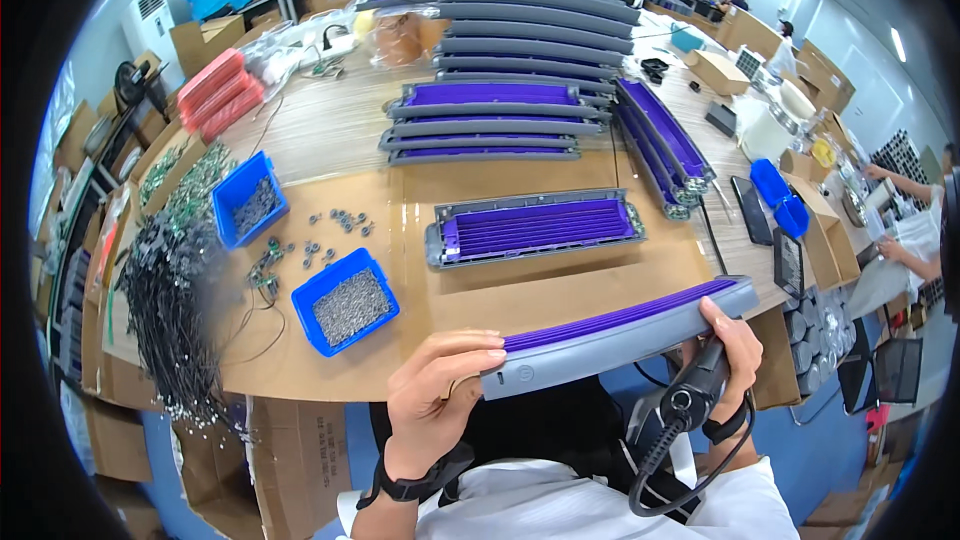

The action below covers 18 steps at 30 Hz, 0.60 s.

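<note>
A long grey plastic housing (600, 345) with purple slats is held up at the table's near edge, tilted with its right end higher. My left hand (440, 390) grips its left end, fingers over the top and thumb on the front. My right hand (738, 350) has its thumb on the right end and also holds a black electric screwdriver (692, 390), whose coiled cord hangs down. The screwdriver's tip is hidden. Beyond, a second grey housing with purple slats (540, 231) lies open side up on the cardboard sheet (420, 290).
Stacked grey housings (535, 45) stand at the back, with more purple ones (660, 145) to their right. Blue bins hold screws (350, 308) and small dark parts (252, 208). Black cables (175, 310) hang over the left edge. A phone (752, 210) lies right. Another person's hands (885, 245) work far right.
</note>
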Motion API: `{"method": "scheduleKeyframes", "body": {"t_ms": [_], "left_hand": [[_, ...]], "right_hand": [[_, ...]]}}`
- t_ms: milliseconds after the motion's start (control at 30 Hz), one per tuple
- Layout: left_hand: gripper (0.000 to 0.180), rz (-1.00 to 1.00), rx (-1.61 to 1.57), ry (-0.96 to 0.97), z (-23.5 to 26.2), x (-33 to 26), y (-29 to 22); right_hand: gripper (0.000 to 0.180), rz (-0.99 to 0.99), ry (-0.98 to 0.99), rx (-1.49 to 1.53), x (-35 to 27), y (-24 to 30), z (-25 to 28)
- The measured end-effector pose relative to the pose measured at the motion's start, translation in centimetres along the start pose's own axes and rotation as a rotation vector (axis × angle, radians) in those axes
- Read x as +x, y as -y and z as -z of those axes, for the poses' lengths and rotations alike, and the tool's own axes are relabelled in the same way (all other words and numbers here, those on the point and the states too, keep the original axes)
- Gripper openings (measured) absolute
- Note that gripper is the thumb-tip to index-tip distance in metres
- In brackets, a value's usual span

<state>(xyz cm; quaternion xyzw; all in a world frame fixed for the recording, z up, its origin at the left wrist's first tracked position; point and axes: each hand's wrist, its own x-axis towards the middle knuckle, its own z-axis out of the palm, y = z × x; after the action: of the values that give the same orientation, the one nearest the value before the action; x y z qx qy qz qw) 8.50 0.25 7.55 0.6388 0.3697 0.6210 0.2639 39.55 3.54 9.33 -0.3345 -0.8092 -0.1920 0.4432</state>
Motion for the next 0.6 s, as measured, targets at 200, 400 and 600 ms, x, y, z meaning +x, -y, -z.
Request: {"method": "scheduleKeyframes", "body": {"t_ms": [200, 400, 600], "left_hand": [[0.044, -0.023, -0.035, -0.008, -0.2, 0.4, 0.7], [0.086, 0.332, -0.227, -0.014, 0.0, -0.7, 0.7], [0.062, 0.410, 0.124, 0.198, 1.1, -1.6, 2.6]], "right_hand": [[0.056, 0.005, 0.003, -0.004, 0.2, -0.7, -0.3], [0.049, -0.533, 0.038, -0.136, 2.1, -5.0, -0.9], [0.049, -0.564, -0.036, -0.384, 5.2, -18.2, -0.5]]}}
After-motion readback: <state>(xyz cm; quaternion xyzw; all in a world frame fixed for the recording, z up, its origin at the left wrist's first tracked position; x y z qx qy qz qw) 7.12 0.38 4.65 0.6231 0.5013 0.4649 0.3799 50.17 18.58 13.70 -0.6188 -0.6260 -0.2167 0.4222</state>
